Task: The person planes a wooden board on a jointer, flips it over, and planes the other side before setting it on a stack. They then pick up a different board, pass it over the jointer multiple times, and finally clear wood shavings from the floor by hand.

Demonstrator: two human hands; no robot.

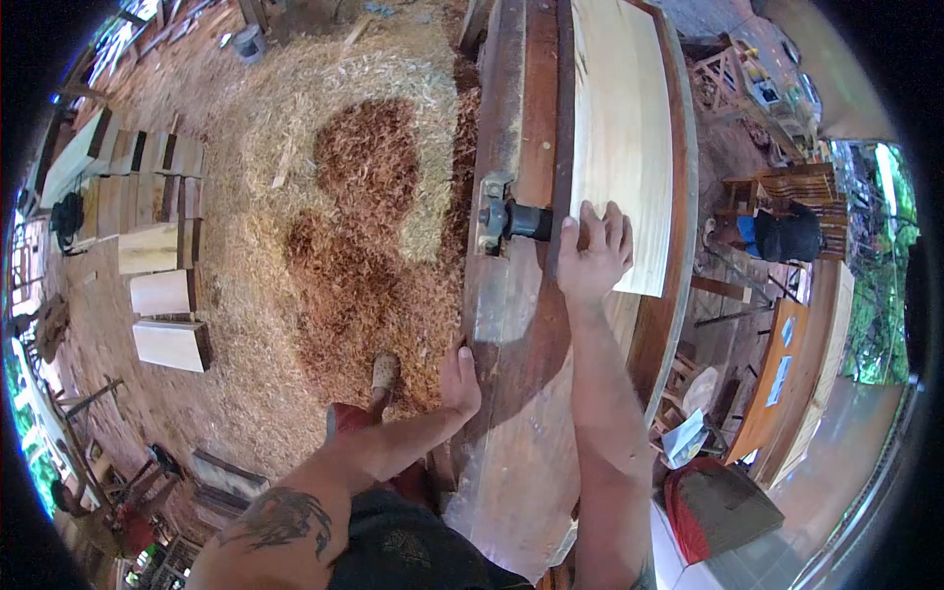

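Observation:
A long pale wooden board [629, 118] lies lengthwise on a wood-and-metal machine table [511, 383]. My right hand [595, 258] rests on the board's left side near its close end, with the fingers apart. Its thumb lies by a dark straight strip [563, 118] running along the board. Left of that strip a black cylindrical part sits in a worn metal bracket [495, 214]. My left hand [460, 382] is at the table's left edge, fingers extended, holding nothing that I can see. The underside of each palm is hidden.
Wood shavings [374, 187] cover the ground on the left. Beyond them are stacked timber blocks [152, 246] and a bucket [249, 44]. On the right another person [787, 234] is near wooden furniture, with an orange-brown panel [772, 379] and a dark block with red cloth [728, 506] closer.

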